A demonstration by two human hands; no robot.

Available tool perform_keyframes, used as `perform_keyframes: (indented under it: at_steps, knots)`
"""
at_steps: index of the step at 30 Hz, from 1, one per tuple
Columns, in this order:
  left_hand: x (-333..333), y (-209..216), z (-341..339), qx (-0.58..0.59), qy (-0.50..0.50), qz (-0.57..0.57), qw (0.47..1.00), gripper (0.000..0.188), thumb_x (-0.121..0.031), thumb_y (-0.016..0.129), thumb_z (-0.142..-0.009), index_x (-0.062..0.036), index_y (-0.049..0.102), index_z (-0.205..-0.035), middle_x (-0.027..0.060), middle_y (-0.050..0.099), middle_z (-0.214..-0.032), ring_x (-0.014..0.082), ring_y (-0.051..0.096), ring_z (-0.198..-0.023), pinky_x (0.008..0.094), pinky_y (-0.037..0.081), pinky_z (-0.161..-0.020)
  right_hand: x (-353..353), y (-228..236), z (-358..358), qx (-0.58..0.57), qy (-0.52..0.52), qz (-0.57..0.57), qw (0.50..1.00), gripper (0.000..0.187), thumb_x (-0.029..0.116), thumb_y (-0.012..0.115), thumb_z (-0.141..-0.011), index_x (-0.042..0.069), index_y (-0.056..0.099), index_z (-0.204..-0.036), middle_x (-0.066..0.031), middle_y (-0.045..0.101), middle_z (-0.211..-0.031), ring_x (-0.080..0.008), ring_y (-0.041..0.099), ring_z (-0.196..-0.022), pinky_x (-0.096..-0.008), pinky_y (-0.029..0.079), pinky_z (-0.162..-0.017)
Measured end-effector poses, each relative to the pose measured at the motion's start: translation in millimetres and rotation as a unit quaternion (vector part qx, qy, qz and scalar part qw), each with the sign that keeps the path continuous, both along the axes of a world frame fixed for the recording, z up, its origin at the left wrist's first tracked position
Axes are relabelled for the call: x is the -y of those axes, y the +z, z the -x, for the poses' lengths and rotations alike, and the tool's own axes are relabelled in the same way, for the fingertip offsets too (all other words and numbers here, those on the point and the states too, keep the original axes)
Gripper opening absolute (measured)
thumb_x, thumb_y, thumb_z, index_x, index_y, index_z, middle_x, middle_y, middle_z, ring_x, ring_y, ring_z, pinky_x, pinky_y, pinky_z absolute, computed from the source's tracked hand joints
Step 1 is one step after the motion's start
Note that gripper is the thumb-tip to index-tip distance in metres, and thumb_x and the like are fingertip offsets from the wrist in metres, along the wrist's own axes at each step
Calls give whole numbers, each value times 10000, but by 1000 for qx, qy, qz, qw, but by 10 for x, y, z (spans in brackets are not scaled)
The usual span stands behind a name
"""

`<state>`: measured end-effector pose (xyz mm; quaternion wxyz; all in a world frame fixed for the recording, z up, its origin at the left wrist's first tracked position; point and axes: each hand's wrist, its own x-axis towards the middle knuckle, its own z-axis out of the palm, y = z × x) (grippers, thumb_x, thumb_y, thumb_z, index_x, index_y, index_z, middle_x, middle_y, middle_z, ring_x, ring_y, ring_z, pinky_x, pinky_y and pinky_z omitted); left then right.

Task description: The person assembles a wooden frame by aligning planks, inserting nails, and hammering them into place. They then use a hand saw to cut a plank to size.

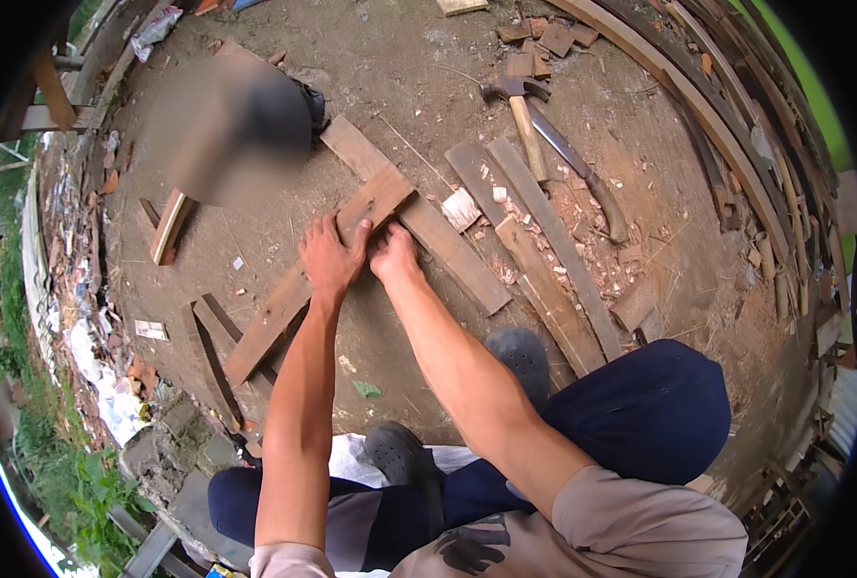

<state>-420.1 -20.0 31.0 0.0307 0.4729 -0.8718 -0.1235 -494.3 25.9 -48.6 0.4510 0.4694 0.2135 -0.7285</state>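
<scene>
A brown wooden plank [272, 323] lies slantwise in front of me, its far end on top of a second plank [457, 255] that crosses beneath it. My left hand [332, 258] is closed round the upper plank, thumb on its top face and fingers over the left edge. Close to the crossing, my right hand [392, 252] has its fingers curled against the upper plank's right edge. Their tips are partly hidden, so I cannot make out what they hold.
A claw hammer [523, 120] and a curved-handled tool [597, 197] lie among wood chips at the right. Several wood strips [554, 299] lie near my right knee. Joined short pieces [219, 332] sit at the left. Long boards [727, 125] line the right side. A blurred patch covers the upper left.
</scene>
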Motion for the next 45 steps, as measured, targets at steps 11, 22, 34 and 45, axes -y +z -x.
perform_keyframes:
  at_steps: [11, 22, 34, 45]
  knots:
    - [-18, -23, -97, 18, -27, 5, 999, 744, -640, 554, -944, 17, 602, -1289, 223, 646, -1211, 412, 608, -1137, 506, 442, -981, -87, -67, 17, 0, 50, 9, 999, 312, 244, 556, -1036, 76, 578, -1299, -89, 606, -1317, -253, 561, -1240, -422, 445, -1106]
    - [133, 121, 7, -24, -56, -32, 998, 738, -702, 604, -876, -25, 681, -1159, 228, 716, -1065, 405, 691, -991, 482, 541, -851, 14, -140, 55, -72, -9, -17, 997, 272, 210, 530, -1027, 53, 609, -1234, -125, 635, -1258, -262, 604, -1156, -447, 502, -1037]
    - [144, 116, -7, -26, -33, -43, 998, 789, -702, 616, -865, 1, 667, -1219, 234, 706, -1131, 402, 685, -1053, 475, 539, -906, 17, 14, 0, -70, -64, -11, 995, 267, 204, 521, -1028, 42, 613, -1220, -120, 647, -1231, -271, 605, -1154, -432, 497, -1049]
    - [131, 125, 14, -18, -26, -45, 999, 753, -681, 636, -873, -15, 662, -1224, 239, 708, -1120, 412, 684, -1045, 480, 533, -905, 17, -100, -73, -47, -105, -14, 993, 219, 106, 554, -1015, 24, 600, -1213, -135, 687, -1140, -273, 688, -1026, -412, 577, -932]
